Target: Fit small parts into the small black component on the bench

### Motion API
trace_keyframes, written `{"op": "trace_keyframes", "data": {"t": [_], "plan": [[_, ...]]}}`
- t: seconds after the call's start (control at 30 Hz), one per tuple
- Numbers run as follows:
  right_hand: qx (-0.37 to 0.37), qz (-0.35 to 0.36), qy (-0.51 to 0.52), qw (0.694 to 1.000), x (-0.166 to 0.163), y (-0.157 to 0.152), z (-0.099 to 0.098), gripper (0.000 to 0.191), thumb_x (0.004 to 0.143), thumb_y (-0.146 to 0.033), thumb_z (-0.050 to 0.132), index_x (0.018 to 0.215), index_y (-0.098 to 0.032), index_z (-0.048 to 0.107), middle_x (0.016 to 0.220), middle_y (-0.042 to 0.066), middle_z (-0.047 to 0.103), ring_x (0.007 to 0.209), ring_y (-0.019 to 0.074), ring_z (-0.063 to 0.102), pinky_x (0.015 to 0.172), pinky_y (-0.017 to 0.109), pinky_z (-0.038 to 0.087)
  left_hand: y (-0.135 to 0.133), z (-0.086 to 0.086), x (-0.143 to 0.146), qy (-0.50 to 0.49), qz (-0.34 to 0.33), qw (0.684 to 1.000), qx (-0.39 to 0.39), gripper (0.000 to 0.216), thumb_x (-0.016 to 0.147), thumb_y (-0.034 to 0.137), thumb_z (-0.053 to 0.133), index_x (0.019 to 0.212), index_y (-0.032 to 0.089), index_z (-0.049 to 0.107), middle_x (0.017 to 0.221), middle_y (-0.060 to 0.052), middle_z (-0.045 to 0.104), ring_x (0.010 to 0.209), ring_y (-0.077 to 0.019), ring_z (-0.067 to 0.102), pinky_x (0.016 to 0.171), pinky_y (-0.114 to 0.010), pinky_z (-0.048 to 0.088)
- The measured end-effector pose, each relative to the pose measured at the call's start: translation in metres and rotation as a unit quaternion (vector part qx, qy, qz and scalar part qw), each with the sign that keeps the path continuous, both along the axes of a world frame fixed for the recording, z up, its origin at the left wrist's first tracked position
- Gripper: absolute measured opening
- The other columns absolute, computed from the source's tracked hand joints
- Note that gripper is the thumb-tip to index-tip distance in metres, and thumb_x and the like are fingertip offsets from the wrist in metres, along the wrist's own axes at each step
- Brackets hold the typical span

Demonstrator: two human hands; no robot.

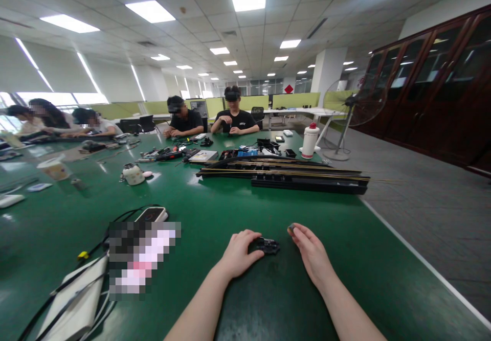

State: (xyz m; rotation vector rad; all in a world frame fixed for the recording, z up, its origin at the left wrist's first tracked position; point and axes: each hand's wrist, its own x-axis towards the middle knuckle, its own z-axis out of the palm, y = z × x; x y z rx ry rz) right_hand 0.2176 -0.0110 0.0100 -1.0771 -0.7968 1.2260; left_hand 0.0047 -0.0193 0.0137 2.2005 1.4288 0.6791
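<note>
Small black irregular component (269, 246), lying on the glossy green tabletop (192, 269) in front of the person. The left hand (241, 254) holds its left end between thumb and fingers. The right hand (310, 253), apart from the component and to its right, pinches a small grey piece (291, 227) between thumb and fingertips. Beyond the hands lie long black bars (307, 184), with thin yellowish rods (299, 175) lengthwise over them; a white bottle with a red cap (310, 143) stands behind these.
</note>
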Motion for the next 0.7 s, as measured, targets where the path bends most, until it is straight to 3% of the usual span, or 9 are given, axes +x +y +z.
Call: {"op": "trace_keyframes", "data": {"t": [0.37, 0.7], "plan": [[-0.025, -0.004, 0.049, 0.998, -0.0008, -0.001, 0.0049, 0.044, 0.049, -0.046, 0.082, 0.082, -0.02, 0.07, 0.085, 0.004, 0.072, 0.092, 0.0236, 0.064, 0.088, 0.036, 0.045, 0.0014, -0.0016, 0.0014, 0.018, 0.003, 1.0, 0.001, 0.04, 0.079, 0.032, 0.063, 0.118, 0.024, 0.057, 0.115, -0.004, 0.061, 0.107, -0.0235, 0.053, 0.094, -0.036, 0.037], [-0.031, 0.001, 0.05, 0.998, -0.0012, -0.0016, 0.0065, 0.043, 0.049, -0.046, 0.082, 0.082, -0.021, 0.07, 0.087, 0.003, 0.071, 0.093, 0.023, 0.062, 0.09, 0.036, 0.043, 0.0007, -0.0008, 0.0012, 0.002, 0.002, 1.0, -0.001, 0.041, 0.078, 0.031, 0.064, 0.117, 0.023, 0.058, 0.114, -0.005, 0.061, 0.107, -0.0239, 0.053, 0.094, -0.037, 0.037]]}}
